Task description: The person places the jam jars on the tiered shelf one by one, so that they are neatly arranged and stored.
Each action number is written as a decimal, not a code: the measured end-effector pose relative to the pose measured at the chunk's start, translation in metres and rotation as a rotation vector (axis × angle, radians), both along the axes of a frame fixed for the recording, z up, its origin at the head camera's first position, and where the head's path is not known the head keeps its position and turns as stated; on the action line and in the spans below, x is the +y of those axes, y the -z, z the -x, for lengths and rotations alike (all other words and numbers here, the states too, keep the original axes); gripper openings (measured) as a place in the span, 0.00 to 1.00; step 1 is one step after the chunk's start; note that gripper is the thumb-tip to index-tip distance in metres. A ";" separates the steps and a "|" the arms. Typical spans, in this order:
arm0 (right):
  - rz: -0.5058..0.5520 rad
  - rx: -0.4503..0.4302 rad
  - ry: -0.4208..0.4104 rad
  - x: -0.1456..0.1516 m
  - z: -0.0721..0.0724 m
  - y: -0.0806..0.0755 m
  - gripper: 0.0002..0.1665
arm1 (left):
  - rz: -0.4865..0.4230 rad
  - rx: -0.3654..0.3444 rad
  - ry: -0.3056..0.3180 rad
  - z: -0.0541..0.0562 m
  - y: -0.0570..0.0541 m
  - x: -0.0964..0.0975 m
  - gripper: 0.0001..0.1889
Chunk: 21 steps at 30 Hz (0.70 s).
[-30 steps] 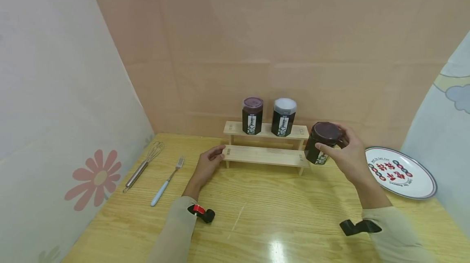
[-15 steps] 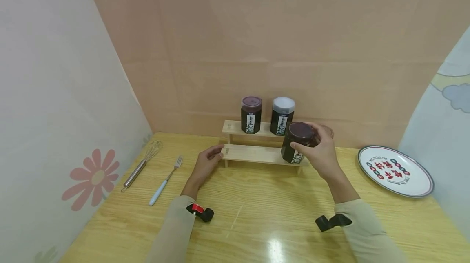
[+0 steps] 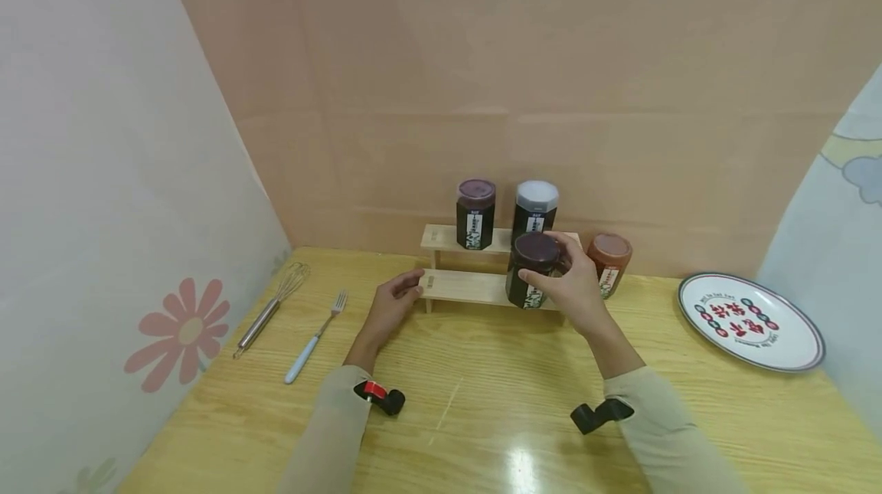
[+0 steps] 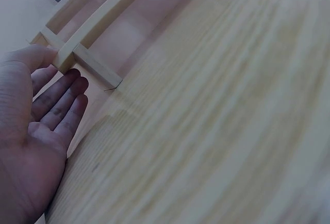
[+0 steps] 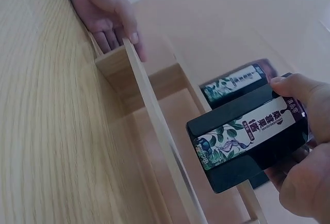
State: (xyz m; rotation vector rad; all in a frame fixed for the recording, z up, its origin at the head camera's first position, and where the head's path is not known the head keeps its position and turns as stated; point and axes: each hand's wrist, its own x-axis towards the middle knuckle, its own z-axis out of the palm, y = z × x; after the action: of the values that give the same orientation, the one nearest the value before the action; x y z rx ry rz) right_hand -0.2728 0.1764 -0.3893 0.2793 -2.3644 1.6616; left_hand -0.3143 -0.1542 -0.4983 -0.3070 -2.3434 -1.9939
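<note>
My right hand grips a dark jar with a purple-brown lid from its right side, thumb in front. The jar is over the right part of the lower shelf of a two-tier wooden rack. In the right wrist view its label shows green leaves, and its base overlaps the shelf edge. At the rack's left end my left hand pinches the lower shelf between thumb and fingers. On the upper shelf stand a purple-lidded jar and a white-lidded jar, the latter partly hidden behind the held one.
Right of the rack stands a jar with a reddish-brown lid. A white oval plate with red characters lies farther right. On the left lie a whisk and a blue-handled fork. A beige-covered wall is behind the rack.
My right hand has carried the dark jar leftward from beside the rack to over the lower shelf, uncovering the reddish-brown-lidded jar. My left hand has stayed at the shelf's end.
</note>
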 end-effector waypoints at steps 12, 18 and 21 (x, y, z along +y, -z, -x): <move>0.023 -0.042 -0.027 -0.028 0.009 0.005 0.46 | 0.012 0.002 -0.015 0.001 0.001 0.000 0.19; 0.012 -0.057 -0.018 -0.038 0.010 0.009 0.47 | 0.006 -0.001 -0.009 0.002 0.003 0.000 0.20; 0.018 -0.052 -0.024 -0.044 0.012 0.011 0.47 | -0.004 -0.008 -0.004 0.002 0.002 0.000 0.20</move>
State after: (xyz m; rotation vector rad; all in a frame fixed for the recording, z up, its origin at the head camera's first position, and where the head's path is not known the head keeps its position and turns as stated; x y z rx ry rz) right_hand -0.2852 0.1328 -0.3999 0.2654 -2.3915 1.7204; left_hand -0.3163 -0.1545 -0.5008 -0.2948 -2.3429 -2.0020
